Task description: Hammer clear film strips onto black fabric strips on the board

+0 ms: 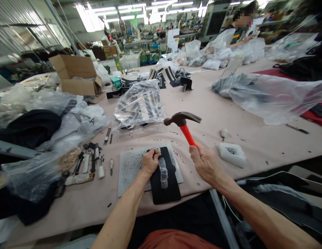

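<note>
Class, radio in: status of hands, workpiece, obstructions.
Right hand grips hammer, raised. Left hand holds punch upright on black piece. Nothing between.

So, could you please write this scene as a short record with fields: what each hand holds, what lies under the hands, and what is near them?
left hand: left hand holds a small punch tool upright on the black piece
right hand: right hand grips the red-handled hammer, raised above the table
under the work: grey mat on the pink table
to the left: hand tools
to the right: small white tray
behind: plastic bag of striped pieces
</note>
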Demonstrator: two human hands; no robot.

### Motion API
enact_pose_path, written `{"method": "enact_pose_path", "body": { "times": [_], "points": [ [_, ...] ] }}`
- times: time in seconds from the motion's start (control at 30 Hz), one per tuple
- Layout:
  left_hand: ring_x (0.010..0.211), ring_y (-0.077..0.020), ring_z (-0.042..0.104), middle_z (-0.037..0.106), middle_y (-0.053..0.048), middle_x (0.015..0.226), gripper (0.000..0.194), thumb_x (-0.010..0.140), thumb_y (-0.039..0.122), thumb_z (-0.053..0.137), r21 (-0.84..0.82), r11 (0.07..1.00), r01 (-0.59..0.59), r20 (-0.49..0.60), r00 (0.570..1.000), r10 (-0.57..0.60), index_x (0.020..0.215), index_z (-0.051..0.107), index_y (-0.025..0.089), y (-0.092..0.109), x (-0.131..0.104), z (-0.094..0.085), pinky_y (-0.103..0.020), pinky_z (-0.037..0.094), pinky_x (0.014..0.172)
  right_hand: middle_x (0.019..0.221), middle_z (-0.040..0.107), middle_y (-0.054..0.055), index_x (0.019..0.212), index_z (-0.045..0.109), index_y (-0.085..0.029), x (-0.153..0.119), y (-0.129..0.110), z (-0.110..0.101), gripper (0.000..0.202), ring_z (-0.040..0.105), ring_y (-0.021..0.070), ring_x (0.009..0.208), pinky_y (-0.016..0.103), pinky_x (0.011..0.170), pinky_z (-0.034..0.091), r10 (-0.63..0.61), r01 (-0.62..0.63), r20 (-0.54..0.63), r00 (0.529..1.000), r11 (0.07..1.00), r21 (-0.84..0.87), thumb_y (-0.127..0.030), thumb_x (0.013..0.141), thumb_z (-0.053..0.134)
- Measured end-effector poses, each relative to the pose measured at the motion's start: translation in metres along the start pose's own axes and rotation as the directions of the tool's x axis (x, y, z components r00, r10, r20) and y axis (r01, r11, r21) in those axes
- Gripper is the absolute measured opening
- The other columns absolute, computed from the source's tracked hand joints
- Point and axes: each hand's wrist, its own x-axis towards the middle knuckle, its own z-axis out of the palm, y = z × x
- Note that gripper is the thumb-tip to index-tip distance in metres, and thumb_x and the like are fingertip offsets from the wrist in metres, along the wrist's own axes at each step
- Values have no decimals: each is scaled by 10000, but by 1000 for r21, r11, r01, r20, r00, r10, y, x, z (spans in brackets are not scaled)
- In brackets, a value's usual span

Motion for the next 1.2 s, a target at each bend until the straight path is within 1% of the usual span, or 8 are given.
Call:
{"method": "enact_pose_path", "body": {
  "times": [0.2,0.37,0.47,0.63,0.9,0.97,1.07,1.2],
  "points": [
    [788,-196,689,735,-31,832,89,850,158,601,75,996,46,30,998,-48,879,672,203,-4,0,1,-271,504,766,575,546,14,820,517,-197,6,-19,-20,295,442,136,450,292,500,167,-154,315,328,932,789,-527,-356,1023,374],
    [843,-206,697,746,-48,900,115,861,165,595,35,999,3,14,1000,-3,931,678,205,-8,-2,2,-282,509,803,647,546,20,896,509,-196,11,-39,-34,418,477,148,544,265,538,301,-339,252,-251,907,912,-323,-435,1054,204],
    [818,-202,693,743,-40,881,116,855,159,596,46,999,6,20,1000,-7,923,677,207,-9,-1,3,-275,504,777,603,525,27,817,506,-196,4,-27,-19,451,455,151,509,278,524,298,-356,291,-174,918,904,-313,-446,1042,205],
    [769,-192,676,728,-21,820,113,851,179,588,51,998,36,34,999,-38,909,678,216,-11,0,3,-269,498,748,602,577,31,845,556,-194,0,11,-4,328,491,157,490,287,528,216,-32,212,334,942,828,-519,-412,1014,379],
    [829,-215,699,748,-51,910,117,854,194,595,-6,1000,5,11,1000,-5,934,679,214,-10,0,2,-303,523,803,736,640,92,869,596,-141,9,78,9,395,597,196,666,282,613,391,421,-308,210,882,854,-420,-354,1020,301],
    [842,-216,702,751,-50,921,138,854,188,593,-5,1000,12,15,1000,-12,956,681,220,-9,0,2,-306,527,816,908,656,164,1012,610,-91,5,80,18,303,623,251,828,325,709,441,334,-220,127,934,818,-532,-301,986,393],
    [839,-214,702,751,-49,920,148,856,190,592,5,1000,25,20,1000,-25,963,688,224,-9,1,2,-303,529,818,1196,578,198,1288,514,-102,-4,58,37,373,577,289,1044,388,874,461,-63,108,107,992,861,-497,-217,938,454],
    [813,-205,692,747,-49,906,141,854,225,591,14,999,30,20,999,-31,948,696,217,-7,1,0,-294,520,789,1284,517,124,1332,478,-195,-14,24,80,509,542,226,1066,349,885,476,-480,553,343,807,819,-154,-43,850,423]
  ]
}}
